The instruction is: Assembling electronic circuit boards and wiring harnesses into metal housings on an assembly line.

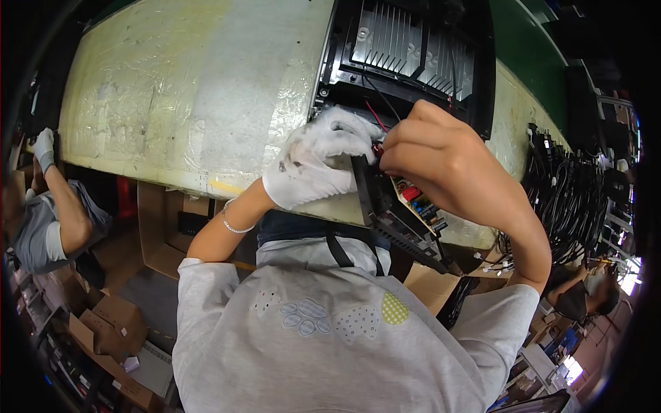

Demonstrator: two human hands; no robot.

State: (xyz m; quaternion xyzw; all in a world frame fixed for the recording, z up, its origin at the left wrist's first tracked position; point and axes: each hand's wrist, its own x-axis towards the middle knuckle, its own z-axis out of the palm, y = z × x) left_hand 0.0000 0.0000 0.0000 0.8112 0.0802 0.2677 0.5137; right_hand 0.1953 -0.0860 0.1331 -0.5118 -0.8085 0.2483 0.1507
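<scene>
A black plastic panel (387,219) with slots along its edge tilts over the table's near edge, bearing a circuit board (425,206) with red, blue and black components. My left hand (320,162), in a smudged white glove, is closed on the panel's upper end. Bent and pinched together, the fingers of my bare right hand (451,162) work at the board beside the glove; what they grip is hidden. Thin red and black wires (374,113) run from between my hands toward a black housing (337,74) with a finned metal heat sink (385,43).
The film-covered table (172,103) stretches to the left. A bundle of black cables (561,196) hangs at the right edge. Cardboard boxes (162,241) stand below. Another person's gloved hand (44,148) is at the far left, and another person (585,292) is at the right.
</scene>
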